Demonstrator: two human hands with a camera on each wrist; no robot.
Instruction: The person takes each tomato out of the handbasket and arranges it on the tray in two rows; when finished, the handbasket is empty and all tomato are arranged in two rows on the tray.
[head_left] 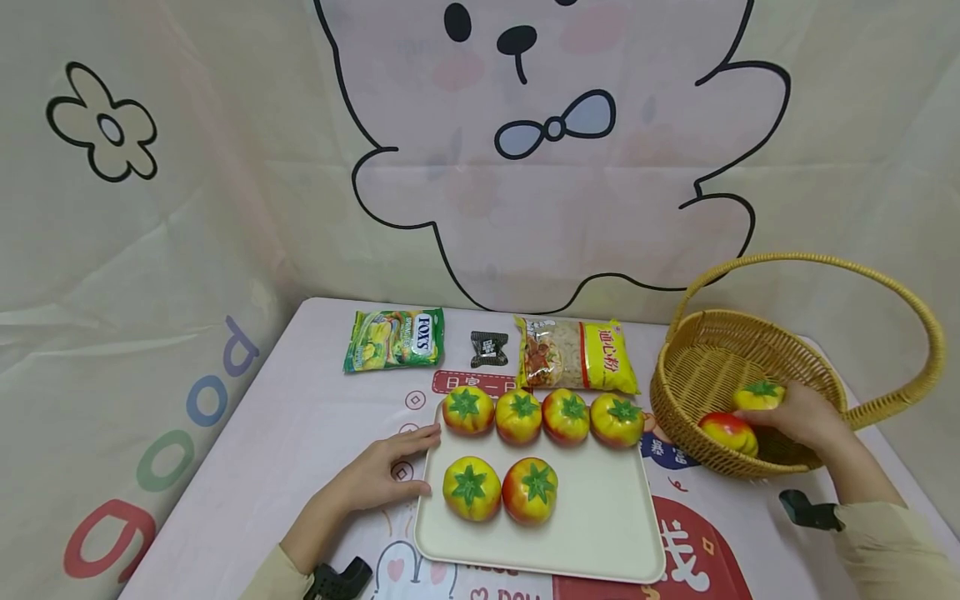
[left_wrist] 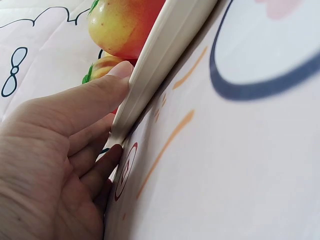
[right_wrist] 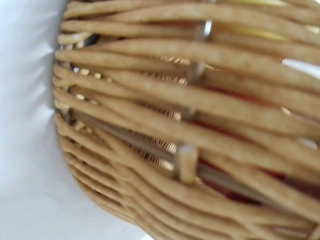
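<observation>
My left hand point(head_left: 375, 471) rests at the left edge of a white tray point(head_left: 600, 533), thumb and index finger spread apart along its rim. In the left wrist view the thumb touches the tray wall point(left_wrist: 150, 60). Two rows of red-and-yellow fruits with green star-shaped tops lie on the tray, among them a front fruit point(head_left: 471, 490). My right hand point(head_left: 798, 421) reaches inside a wicker basket point(head_left: 697, 358), thumb and fingers around a yellow fruit point(head_left: 753, 398). A redder fruit point(head_left: 727, 435) sits just below the fingers. In the right wrist view, basket weave point(right_wrist: 150, 100) hides the hand.
Behind the tray lie a green FOX'S packet point(head_left: 393, 340), a small black wrapped piece point(head_left: 489, 348) and a yellow bag of pasta point(head_left: 576, 356). The basket's tall handle point(head_left: 825, 260) arches above its opening. A printed cloth point(head_left: 315, 400) covers the table.
</observation>
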